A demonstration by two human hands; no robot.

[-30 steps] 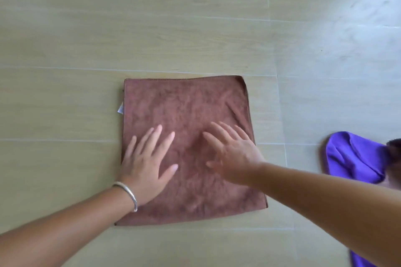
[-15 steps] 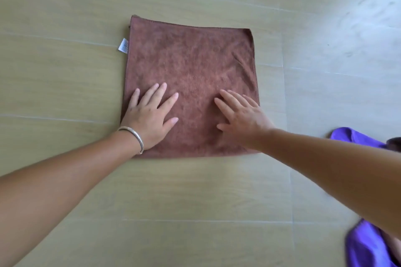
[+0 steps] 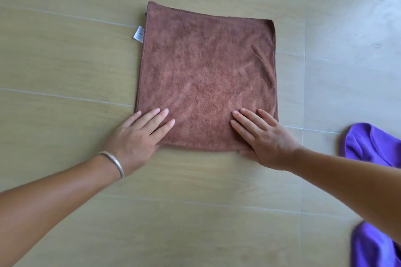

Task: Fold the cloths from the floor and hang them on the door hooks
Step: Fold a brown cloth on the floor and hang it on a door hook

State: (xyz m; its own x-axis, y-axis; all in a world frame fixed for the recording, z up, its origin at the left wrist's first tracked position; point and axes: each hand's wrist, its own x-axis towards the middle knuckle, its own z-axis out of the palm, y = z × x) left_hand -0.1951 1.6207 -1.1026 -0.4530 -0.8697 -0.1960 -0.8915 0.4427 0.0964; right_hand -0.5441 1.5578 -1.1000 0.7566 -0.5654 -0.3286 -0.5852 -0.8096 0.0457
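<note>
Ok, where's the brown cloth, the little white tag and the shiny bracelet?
brown cloth (image 3: 206,76): head view, middle of its fuzzy top.
white tag (image 3: 138,33): head view, its middle, at the cloth's left edge.
bracelet (image 3: 115,161): head view, the band's middle.

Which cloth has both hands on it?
The brown cloth, spread flat on the floor: left hand and right hand press its near edge. The purple cloth lies untouched.

The brown cloth (image 3: 206,76) looks like soft, matt microfibre with a brushed nap and stitched edges. The floor (image 3: 65,50) is smooth, wood-look tile, faintly sheened. Right, purple fabric (image 3: 368,145) looks smoother. The bracelet (image 3: 114,162) is shiny metal.
</note>
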